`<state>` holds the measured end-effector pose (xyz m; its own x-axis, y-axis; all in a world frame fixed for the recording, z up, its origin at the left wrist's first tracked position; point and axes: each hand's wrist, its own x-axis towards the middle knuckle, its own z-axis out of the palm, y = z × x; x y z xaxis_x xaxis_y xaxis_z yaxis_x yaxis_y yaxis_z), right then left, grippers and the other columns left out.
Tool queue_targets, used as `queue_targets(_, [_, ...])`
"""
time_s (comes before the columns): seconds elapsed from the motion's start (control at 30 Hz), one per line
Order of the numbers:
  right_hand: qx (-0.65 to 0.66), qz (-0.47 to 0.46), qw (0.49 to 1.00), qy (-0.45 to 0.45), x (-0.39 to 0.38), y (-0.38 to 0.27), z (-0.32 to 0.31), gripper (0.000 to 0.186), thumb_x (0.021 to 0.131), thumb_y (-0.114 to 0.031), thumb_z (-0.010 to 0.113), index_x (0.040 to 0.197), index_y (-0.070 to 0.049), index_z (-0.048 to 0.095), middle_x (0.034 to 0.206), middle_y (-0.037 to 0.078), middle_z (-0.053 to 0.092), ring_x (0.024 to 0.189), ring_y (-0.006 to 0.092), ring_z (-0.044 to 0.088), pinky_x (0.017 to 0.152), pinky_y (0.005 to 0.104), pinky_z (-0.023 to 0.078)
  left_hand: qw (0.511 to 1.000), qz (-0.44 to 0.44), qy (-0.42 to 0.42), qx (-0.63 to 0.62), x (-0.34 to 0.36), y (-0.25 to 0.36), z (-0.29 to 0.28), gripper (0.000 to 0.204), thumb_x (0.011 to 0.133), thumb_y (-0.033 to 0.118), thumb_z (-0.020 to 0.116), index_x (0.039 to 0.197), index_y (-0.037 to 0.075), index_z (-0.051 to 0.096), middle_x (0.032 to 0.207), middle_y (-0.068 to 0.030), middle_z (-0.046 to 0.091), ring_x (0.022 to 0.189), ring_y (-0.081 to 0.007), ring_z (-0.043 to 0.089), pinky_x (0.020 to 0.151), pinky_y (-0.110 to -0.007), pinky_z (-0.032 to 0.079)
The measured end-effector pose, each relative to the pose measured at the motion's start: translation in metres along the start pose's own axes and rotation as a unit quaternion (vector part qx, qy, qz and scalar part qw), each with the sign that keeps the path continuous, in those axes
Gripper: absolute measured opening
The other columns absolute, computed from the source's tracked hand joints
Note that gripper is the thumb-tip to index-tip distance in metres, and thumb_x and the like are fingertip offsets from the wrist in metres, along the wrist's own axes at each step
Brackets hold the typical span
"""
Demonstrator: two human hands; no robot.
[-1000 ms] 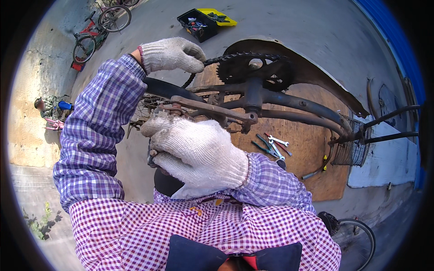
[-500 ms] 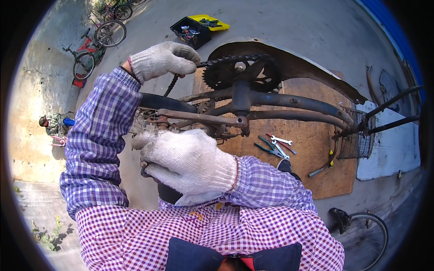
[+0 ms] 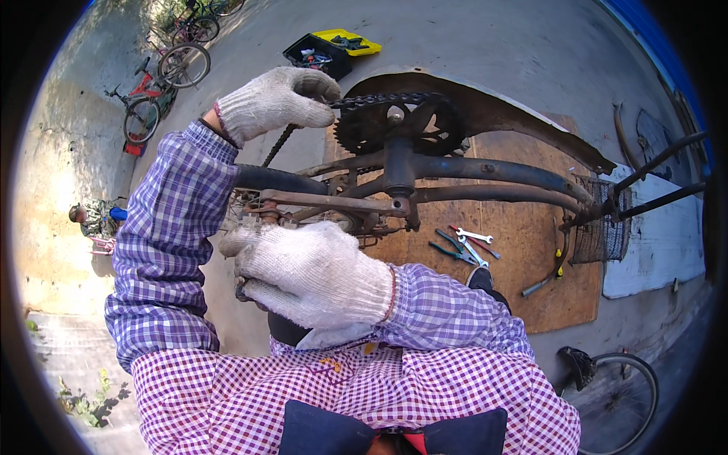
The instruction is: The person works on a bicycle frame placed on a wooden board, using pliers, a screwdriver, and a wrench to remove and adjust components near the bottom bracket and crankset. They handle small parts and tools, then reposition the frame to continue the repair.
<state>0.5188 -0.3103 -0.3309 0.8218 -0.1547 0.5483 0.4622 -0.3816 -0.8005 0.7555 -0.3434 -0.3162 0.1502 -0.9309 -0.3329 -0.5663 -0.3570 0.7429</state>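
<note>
My left hand (image 3: 277, 105), in a white knit glove, pinches the dark bicycle chain (image 3: 282, 144) just left of the toothed chainring (image 3: 360, 130). The chain lies over the ring's upper edge, and another stretch hangs below my glove. My right hand (image 3: 315, 273), gloved too, closes round the pedal at the end of the rusty crank arm (image 3: 334, 201). Most of that pedal is hidden by the glove; a dark end shows by the fingers. The dark bicycle frame (image 3: 485, 168) lies across in front of me, with a curved rusty guard (image 3: 523, 117) behind the chainring.
On the wooden board (image 3: 523, 303) lie pliers (image 3: 452, 246) and spanners (image 3: 476, 236). A wire basket (image 3: 603, 224) is at the frame's right end. Beyond stands an open black-and-yellow toolbox (image 3: 322, 54). Parked bicycles (image 3: 144, 106) and a person (image 3: 95, 220) are at left.
My left hand has shifted slightly along the chain toward the chainring, its thumb now straighter. My right hand keeps its hold, and the whole view has moved a little.
</note>
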Motion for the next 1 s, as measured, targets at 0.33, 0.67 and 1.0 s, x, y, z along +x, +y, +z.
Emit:
queue_targets(0.33, [-0.026, -0.003, 0.999, -0.024, -0.009, -0.004, -0.010, 0.027, 0.093, -0.022, 0.072, 0.114, -0.007, 0.067, 0.102, 0.012, 0.071, 0.077, 0.0282, 0.074, 0.065, 0.0383, 0.061, 0.998, 0.000, 0.063, -0.028, 0.000, 0.020, 0.014, 0.043, 0.089, 0.026, 0.077, 0.124, 0.002, 0.073, 0.107, -0.0055, 0.073, 0.097, -0.0144, 0.066, 0.091, -0.032, 0.054])
queue_targets(0.67, [-0.037, -0.001, 0.999, -0.017, -0.011, -0.011, -0.015, 0.030, 0.092, -0.022, 0.073, 0.118, -0.007, 0.070, 0.105, 0.013, 0.072, 0.080, 0.0283, 0.073, 0.067, 0.0398, 0.059, 0.999, -0.006, 0.044, 0.001, -0.003, 0.033, 0.014, 0.044, 0.091, 0.024, 0.075, 0.128, 0.001, 0.070, 0.110, -0.0063, 0.072, 0.098, -0.0142, 0.066, 0.092, -0.031, 0.054])
queue_targets(1.0, [0.036, 0.023, 0.999, 0.010, -0.012, -0.003, -0.026, 0.028, 0.090, -0.016, 0.074, 0.116, -0.006, 0.070, 0.104, 0.014, 0.071, 0.081, 0.0295, 0.073, 0.070, 0.0405, 0.059, 0.999, -0.024, 0.018, -0.011, 0.005, 0.035, 0.030, 0.056, 0.088, 0.016, 0.074, 0.139, -0.003, 0.061, 0.125, -0.0133, 0.071, 0.113, -0.0198, 0.069, 0.102, -0.033, 0.055])
